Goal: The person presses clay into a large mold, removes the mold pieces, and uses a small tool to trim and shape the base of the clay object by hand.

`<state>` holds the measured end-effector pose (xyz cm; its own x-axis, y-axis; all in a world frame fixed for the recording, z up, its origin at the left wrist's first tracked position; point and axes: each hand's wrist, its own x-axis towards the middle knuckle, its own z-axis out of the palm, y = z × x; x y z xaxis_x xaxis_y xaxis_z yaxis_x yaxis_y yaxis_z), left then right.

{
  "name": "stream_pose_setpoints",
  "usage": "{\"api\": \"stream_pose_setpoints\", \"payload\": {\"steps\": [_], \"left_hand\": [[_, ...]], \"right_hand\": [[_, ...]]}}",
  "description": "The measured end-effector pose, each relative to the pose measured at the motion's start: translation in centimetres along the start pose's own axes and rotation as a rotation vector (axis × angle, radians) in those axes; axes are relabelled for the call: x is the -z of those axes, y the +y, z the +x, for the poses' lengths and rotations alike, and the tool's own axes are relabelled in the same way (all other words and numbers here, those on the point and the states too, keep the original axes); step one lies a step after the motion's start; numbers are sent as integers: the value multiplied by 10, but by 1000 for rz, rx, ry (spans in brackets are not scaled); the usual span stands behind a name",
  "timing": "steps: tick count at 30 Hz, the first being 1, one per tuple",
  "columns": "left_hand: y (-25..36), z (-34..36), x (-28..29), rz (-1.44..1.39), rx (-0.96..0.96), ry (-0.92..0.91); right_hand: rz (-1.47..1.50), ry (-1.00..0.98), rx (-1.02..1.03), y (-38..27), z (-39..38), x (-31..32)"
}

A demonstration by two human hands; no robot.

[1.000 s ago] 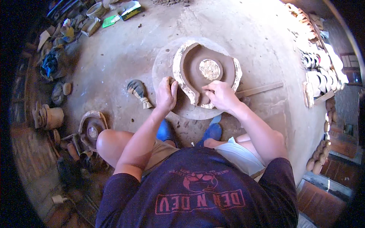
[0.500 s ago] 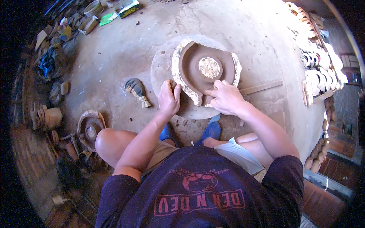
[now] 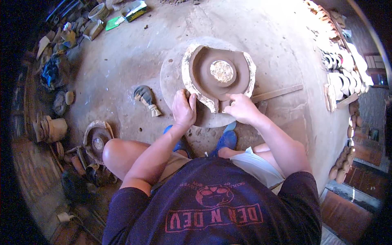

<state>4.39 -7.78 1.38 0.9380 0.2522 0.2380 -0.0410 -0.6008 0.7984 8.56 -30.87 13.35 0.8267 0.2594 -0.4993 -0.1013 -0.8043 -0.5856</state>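
Observation:
A ring-shaped mould [image 3: 187,67] with a chipped whitish rim lies on a round pale board [image 3: 169,83] before me. Brown clay [image 3: 204,83] lines it, around a raised centre with a whitish round top [image 3: 221,71]. The near side of the wall has a gap. My left hand [image 3: 184,109] is closed just left of that gap, around what appears to be a dark lump of clay, mostly hidden by the fingers. My right hand [image 3: 243,109] is bent at the wall right of the gap, index finger on the clay inside, thumb lower at the wall's end.
A knotted dark cloth bundle [image 3: 145,98] lies left of the board; a wooden strip [image 3: 277,94] extends to its right. Another round mould [image 3: 97,141] stands by my left knee. Stacked curved pieces [image 3: 345,85] line the right side. Boxes [image 3: 132,11] and heaped items edge the far left.
The mould has shifted slightly left and appears turned a little. My right hand has drawn back toward me, its fingers now more curled at the wall by the gap. My left hand has hardly moved.

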Motion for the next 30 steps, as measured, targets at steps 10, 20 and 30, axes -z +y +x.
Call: {"api": "stream_pose_setpoints", "payload": {"steps": [10, 20, 30], "left_hand": [[7, -23, -7, -33, 24, -12], [10, -34, -13, -65, 41, -5], [17, -33, -8, -5, 4, -7]], "right_hand": [[-247, 89, 9, -16, -17, -12], [-569, 168, 180, 2, -46, -24], [-745, 34, 130, 3, -50, -24]]}}
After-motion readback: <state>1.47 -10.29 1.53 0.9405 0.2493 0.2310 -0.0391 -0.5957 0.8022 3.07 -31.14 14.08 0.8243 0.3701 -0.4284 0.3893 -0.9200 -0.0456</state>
